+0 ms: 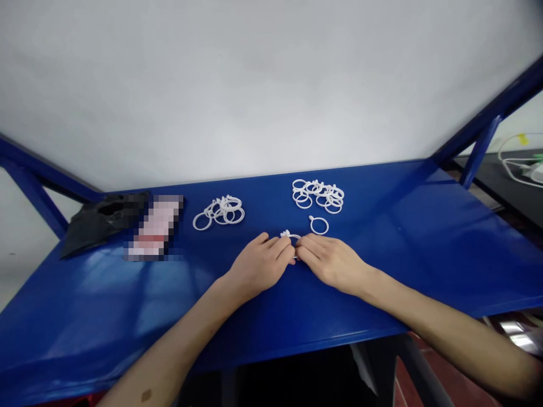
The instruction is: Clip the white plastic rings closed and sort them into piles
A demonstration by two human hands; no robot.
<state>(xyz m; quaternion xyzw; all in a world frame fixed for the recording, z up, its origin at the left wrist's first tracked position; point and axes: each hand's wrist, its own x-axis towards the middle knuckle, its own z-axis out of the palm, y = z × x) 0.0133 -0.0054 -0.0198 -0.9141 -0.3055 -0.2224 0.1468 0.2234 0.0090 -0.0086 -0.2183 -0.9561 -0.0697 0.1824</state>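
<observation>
Both my hands meet over the middle of a blue table, pinching one white plastic ring [293, 236] between them. My left hand [263, 260] grips its left side, fingers bent and pressed together. On the ring's right side, my right hand [331, 260] closes its fingers in the same way. Most of the ring is covered by my fingers; its top edge and a small white knob show. Just beyond my right hand lies a single white ring [319, 226] with a little knob. A pile of white rings [229, 210] rests to the left, and another pile [334, 199] farther back right.
The blue table [339, 316] ends in a front edge near my forearms. At the left lie a black bag [91, 226] and a blurred pink-and-white item [159, 223]. Blue metal braces [481, 150] rise at both sides, with a pale wall behind. White cables [515, 164] sit far right.
</observation>
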